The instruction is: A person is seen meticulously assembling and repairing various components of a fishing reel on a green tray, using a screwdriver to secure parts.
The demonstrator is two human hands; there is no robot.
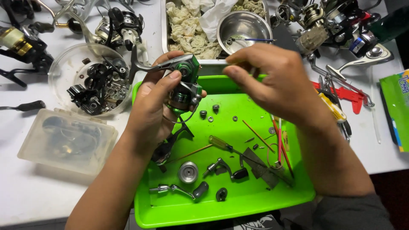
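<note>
While the left hand (151, 108) is clamped around a green fishing reel (184, 87) above the back edge of a green tray (238, 200) of small parts on the white tabletop (25, 200), the right hand (272, 81) hovers just beside the reel, fingertips pinched together.

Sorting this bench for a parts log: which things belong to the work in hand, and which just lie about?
In hand:
left hand
right hand
green fishing reel body
green plastic tray of small parts

Lying about:
round steel bowl
clear plastic tub
other reels
</note>
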